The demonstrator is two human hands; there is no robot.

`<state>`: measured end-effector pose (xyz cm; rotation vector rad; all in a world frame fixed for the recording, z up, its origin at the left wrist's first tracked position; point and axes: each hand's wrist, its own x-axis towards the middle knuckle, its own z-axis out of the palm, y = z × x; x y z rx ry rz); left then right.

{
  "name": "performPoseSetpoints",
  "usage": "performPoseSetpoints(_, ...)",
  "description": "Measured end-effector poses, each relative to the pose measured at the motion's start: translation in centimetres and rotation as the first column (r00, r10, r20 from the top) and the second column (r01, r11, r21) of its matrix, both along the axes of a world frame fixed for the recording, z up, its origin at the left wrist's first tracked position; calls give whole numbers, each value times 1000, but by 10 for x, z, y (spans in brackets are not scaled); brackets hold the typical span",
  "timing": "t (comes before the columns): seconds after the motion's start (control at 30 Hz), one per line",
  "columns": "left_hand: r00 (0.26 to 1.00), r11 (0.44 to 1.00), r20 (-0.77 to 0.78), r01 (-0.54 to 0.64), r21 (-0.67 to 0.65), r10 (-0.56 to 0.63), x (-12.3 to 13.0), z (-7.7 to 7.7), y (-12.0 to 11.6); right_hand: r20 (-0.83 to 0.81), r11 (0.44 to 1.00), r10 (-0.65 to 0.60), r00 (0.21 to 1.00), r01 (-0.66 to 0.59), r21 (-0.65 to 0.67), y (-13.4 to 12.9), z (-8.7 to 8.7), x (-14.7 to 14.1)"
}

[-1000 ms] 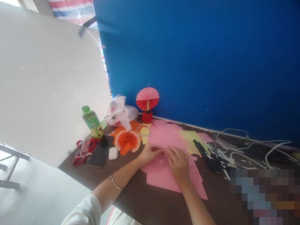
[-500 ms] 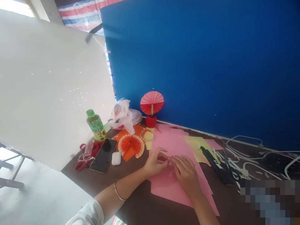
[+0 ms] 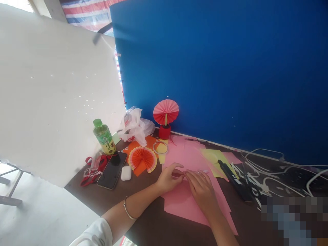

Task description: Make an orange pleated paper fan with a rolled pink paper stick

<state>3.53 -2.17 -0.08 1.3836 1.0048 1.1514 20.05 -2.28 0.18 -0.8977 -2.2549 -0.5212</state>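
Observation:
Over the pink paper [image 3: 184, 201] on the dark table, my left hand [image 3: 170, 178] has its thumb and fingertips curled together. My right hand [image 3: 201, 186] meets it at the fingertips, its fingers bent and close together. Something small and pinkish seems to be pinched between the two hands, but it is too small to make out. Left of my hands lies an orange paper fan [image 3: 142, 159] with a yellow and pink edge. Behind them, a pink and red paper fan [image 3: 166, 112] stands upright in a red pot [image 3: 164, 132].
At the left are a green-capped bottle [image 3: 104, 137], a phone [image 3: 112, 170], a white case [image 3: 126, 173] and red straps [image 3: 87, 171]. A plastic bag [image 3: 135, 126] and a tape ring [image 3: 160, 147] lie behind. Right are a black tool [image 3: 234, 181], paper strips and white cables [image 3: 269, 167].
The view has shifted slightly, so the things on the table appear a little further left. My hands stay together at the fingertips, with hardly any movement.

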Motion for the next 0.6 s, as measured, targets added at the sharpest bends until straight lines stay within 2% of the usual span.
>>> performPoseSetpoints(0.17,1000,1000,11,-13,-8,13,-1,1,-3,15,997,-59,998,60,-39,-6,4,-5)
performPoseSetpoints(0.3,1000,1000,25,17,-20,-17,-1,3,-4,-59,990,-101,993,95,-105,-10,9,-8)
performPoseSetpoints(0.47,998,998,54,-39,-45,41,-2,4,-2,-133,988,-76,988,56,-143,-12,11,-8)
performPoseSetpoints(0.6,1000,1000,18,-3,-4,4,-3,4,-3,-135,989,-31,990,11,-150,-12,13,-8)
